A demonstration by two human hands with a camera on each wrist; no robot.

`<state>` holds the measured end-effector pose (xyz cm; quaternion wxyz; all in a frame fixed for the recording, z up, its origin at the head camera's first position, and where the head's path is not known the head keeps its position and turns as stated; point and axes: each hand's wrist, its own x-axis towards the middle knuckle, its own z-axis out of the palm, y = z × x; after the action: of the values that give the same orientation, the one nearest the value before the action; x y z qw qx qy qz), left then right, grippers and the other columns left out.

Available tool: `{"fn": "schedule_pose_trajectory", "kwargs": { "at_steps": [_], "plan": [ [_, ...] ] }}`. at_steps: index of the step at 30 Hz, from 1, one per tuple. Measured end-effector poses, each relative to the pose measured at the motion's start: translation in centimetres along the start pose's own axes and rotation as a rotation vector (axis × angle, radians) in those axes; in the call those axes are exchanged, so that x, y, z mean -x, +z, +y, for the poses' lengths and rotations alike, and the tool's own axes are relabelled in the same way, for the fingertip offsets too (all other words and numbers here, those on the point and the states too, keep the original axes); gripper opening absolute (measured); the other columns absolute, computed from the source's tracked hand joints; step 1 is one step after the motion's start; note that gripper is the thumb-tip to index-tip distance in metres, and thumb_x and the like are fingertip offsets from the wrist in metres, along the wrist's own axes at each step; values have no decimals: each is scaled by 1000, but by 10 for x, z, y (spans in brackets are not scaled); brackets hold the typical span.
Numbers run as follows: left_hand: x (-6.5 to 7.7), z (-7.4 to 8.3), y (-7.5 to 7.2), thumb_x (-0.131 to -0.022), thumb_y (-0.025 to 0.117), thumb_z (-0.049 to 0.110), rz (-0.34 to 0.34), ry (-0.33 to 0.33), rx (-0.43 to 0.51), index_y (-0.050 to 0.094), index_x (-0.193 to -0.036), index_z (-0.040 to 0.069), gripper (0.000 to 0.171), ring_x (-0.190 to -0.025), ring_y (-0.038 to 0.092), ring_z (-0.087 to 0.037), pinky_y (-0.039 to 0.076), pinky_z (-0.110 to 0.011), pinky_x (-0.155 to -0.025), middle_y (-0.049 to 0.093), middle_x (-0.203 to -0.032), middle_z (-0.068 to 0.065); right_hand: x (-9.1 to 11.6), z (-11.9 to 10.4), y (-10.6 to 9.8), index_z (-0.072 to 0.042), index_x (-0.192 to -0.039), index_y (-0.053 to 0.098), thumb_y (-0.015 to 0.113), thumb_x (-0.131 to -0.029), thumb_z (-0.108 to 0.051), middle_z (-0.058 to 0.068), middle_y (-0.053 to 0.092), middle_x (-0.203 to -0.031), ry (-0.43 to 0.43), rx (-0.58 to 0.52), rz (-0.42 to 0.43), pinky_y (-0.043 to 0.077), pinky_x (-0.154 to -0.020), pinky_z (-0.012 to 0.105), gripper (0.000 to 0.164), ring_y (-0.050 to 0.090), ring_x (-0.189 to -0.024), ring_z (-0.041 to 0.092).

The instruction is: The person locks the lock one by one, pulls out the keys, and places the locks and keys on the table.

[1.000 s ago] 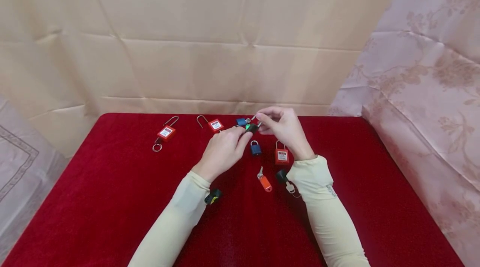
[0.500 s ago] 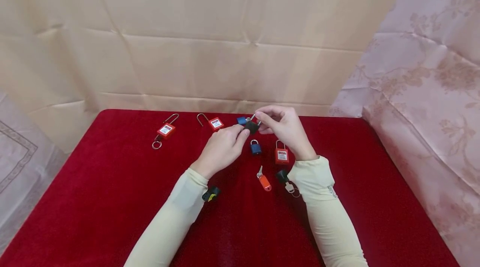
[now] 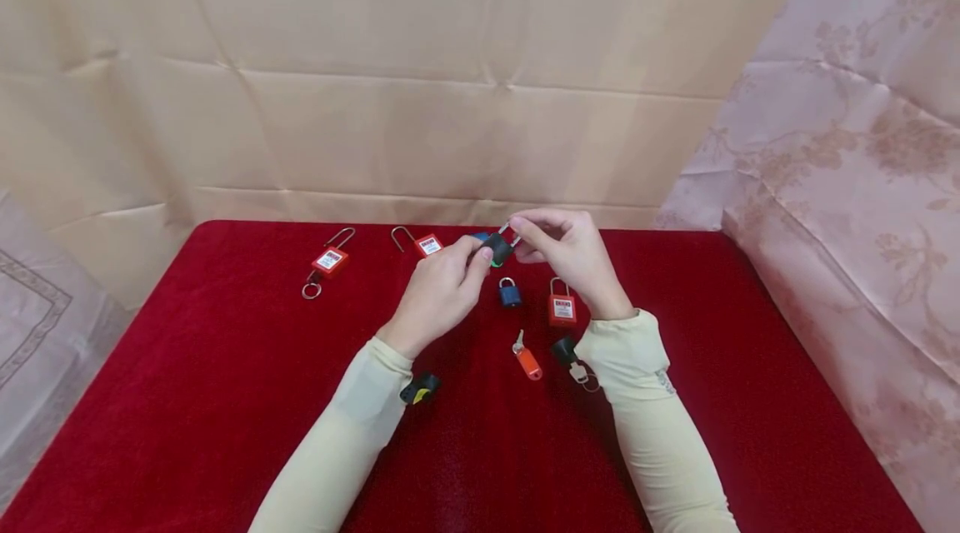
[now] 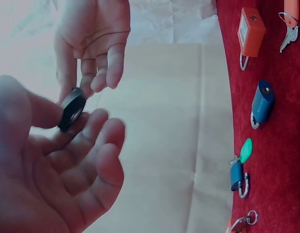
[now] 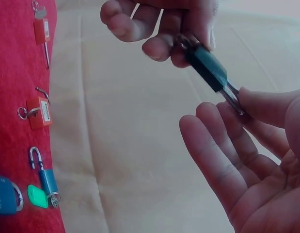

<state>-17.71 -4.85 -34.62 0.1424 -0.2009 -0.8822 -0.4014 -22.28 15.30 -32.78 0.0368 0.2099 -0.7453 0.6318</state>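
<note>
My left hand pinches the black padlock by its body, my right hand by its shackle, presumably to steady both ends; a blue padlock lies nearer me, below my fingers.

Black padlock held between two hands
Dark, blocky body, pinched at its lower end by thumb and fingers of the left hand; silver metal shackle gripped at its far end between thumb and fingers of the right hand; padlock tilted, shackle pointing up and rightward in the head view; whether the shackle is latched cannot be determined
</note>
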Motion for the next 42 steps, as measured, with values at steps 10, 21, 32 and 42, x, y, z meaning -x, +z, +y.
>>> {"fn": "schedule_pose_trajectory", "kwargs": {
  "at_steps": [10,21,32,42],
  "plan": [
    [0,-3,3,-106,53,22,75,-10,40,60,-103,8,15,-61,50,-16,46,-33,-58,58,-78,0,0,0,2,5,-106,75,74,-94,-14,16,70,-83,-31,76,18,60,-70,32,23,69,-67,26],
    [0,-5,-3,-104,56,19,123,48,40,62,-104,6,14,-57,46,-16,43,-31,-54,52,-69,-1,1,-1,13,-3,-102,78,75,-93,-17,10,73,-85,-94,157,28,54,-64,30,16,64,-63,26],
    [1,5,-9,-102,61,18,147,30,0,65,-102,3,15,-59,50,-17,45,-32,-57,55,-69,-2,3,-1,22,1,-99,79,75,-91,-2,18,63,-71,-249,295,84,43,-56,20,10,58,-58,16],
    [1,0,-7,-102,59,14,216,52,10,64,-100,1,14,-62,51,-19,46,-34,-61,56,-70,-5,12,-26,39,9,-95,75,72,-89,7,17,60,-68,-316,227,121,44,-56,19,7,57,-59,32]
  ]
}}
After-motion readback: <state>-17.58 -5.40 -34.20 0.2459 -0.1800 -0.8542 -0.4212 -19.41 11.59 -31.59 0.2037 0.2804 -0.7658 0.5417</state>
